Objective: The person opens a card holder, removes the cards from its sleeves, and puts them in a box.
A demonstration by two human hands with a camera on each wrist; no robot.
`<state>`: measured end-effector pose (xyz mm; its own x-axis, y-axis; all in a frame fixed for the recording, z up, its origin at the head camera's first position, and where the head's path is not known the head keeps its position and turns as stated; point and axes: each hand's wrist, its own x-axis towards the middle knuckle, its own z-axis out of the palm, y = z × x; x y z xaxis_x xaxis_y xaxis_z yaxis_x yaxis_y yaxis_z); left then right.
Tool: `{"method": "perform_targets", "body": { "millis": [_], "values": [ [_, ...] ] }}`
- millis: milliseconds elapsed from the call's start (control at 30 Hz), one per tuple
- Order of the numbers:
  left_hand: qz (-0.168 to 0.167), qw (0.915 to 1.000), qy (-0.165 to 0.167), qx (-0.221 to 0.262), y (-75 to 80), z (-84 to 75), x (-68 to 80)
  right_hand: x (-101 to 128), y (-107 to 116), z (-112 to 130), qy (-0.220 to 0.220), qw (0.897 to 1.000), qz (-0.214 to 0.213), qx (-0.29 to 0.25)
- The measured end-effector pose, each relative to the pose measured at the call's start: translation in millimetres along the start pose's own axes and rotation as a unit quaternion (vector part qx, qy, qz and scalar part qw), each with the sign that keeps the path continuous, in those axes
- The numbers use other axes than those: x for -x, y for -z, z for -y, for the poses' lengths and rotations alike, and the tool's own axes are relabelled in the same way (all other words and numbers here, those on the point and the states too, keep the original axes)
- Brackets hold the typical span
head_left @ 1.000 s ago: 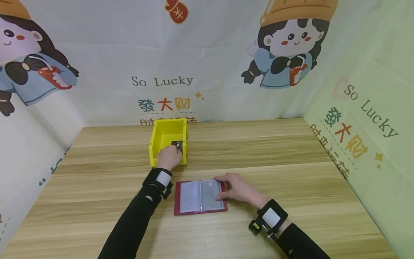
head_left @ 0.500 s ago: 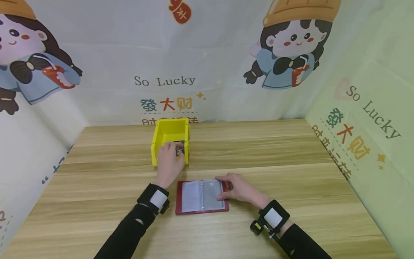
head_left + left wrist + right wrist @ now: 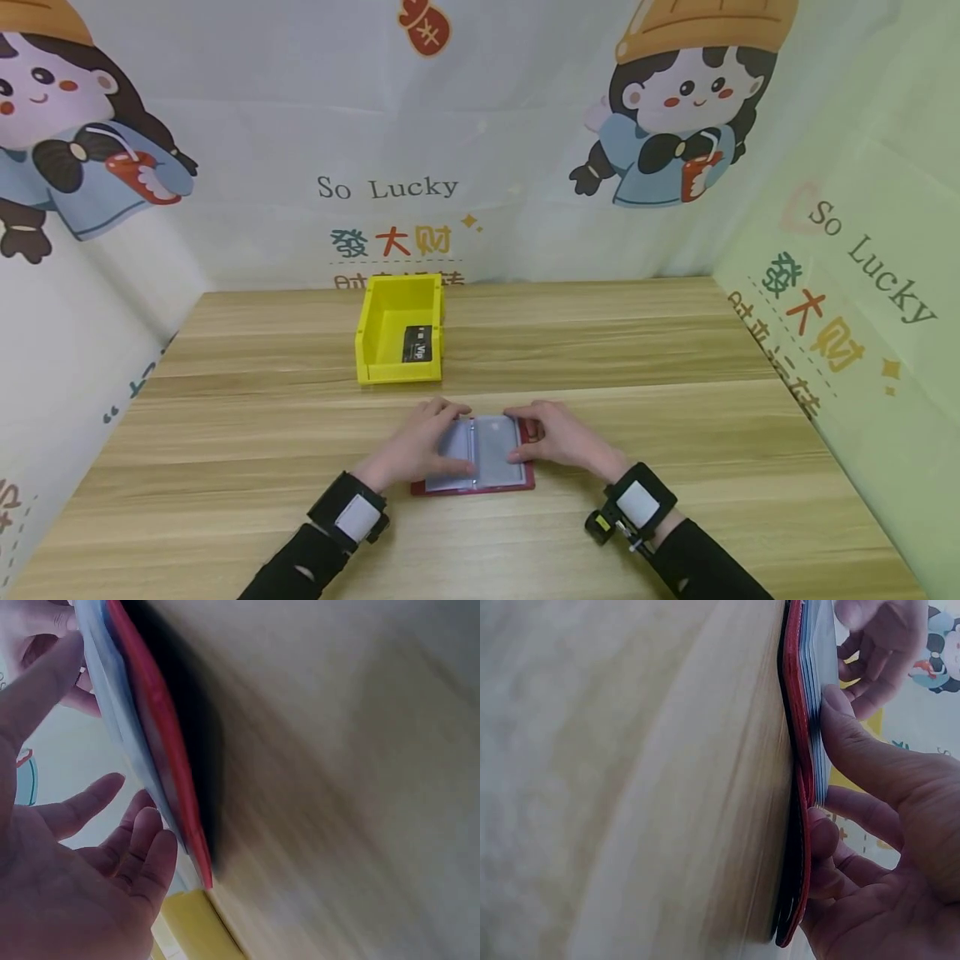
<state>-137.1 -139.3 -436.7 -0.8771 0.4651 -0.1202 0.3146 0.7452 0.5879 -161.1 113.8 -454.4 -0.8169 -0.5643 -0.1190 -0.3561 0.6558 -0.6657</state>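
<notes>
An open card holder (image 3: 498, 454) with a red cover (image 3: 169, 727) and clear plastic sleeves (image 3: 817, 712) lies on the table in front of me. My left hand (image 3: 415, 442) is over its left page, thumb stretched across the page toward the spine and fingers relaxed by the far edge. At the right side, my right hand (image 3: 562, 437) grips the holder's edge, thumb on the sleeves and other fingers curled against the page edges and cover. A black card (image 3: 417, 343) with "Vip" lettering lies inside the yellow bin (image 3: 362, 350), apart from both hands.
The yellow bin stands behind the card holder, near the back of the wood-grain table (image 3: 615, 333). A printed cloth backdrop (image 3: 517, 150) rises behind the table and along both sides.
My left hand has come out of the yellow bin, leaving the black card there, and moved toward me onto the holder's left page. The right hand keeps its hold.
</notes>
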Motion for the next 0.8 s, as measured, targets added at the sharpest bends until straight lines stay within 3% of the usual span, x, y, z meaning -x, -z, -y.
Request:
{"method": "perform_targets", "body": {
  "millis": [133,533,800],
  "values": [
    [0.018,0.9998,-0.005,0.011,-4.5,0.9,2.8,0,0,0,0.0,1.0,-0.001,-0.005],
    [0.026,0.9964,-0.04,0.069,-13.9,12.5,7.3,-1,0,1,0.012,1.0,-0.012,-0.002],
    [-0.017,0.9947,-0.042,0.092,-23.0,17.3,4.7,-1,-4,6,-0.003,0.999,-0.04,0.023]
  ]
}}
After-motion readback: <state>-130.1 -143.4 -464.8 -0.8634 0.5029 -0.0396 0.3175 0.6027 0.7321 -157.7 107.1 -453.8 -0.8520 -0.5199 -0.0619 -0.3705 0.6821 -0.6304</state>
